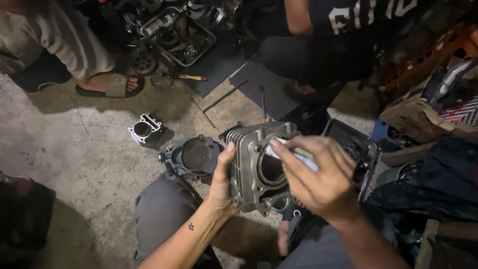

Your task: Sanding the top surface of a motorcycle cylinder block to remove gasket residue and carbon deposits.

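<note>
Concrete floor (pixel 74 149), stained and dusty, fills the left of my view; it is a cramped workshop corner lit from above. Two other people sit at the top edge — one in a pale sleeve (pixel 55 40) with a sandalled foot (pixel 112 85) on the floor, one in a dark printed shirt (pixel 358 20).

Largest item in hand: a grey metal engine cylinder (pixel 256 169) with cooling fins, held over the lap, its bore facing up toward the camera. Left hand (pixel 221 187) is clasped around the cylinder's left side, thumb up along the edge, fingers hidden behind. Right hand (pixel 318 174) pinches a small white-and-blue tube (pixel 294 152) between thumb and fingertips; the tube's tip sits at the upper rim of the bore. I cannot tell whether anything is coming out of it.

Just left of the cylinder, on the floor by the knee, lies a dark engine cover (pixel 194 155) with a round ribbed face. Further left, apart from it, stands a smaller silver cylinder (pixel 143 128). A black tray of parts (pixel 179 32) sits at top centre — beside it a red-handled tool (pixel 191 77). Two thin rods (pixel 211 107) lie crossed on the floor below the tray.
</note>
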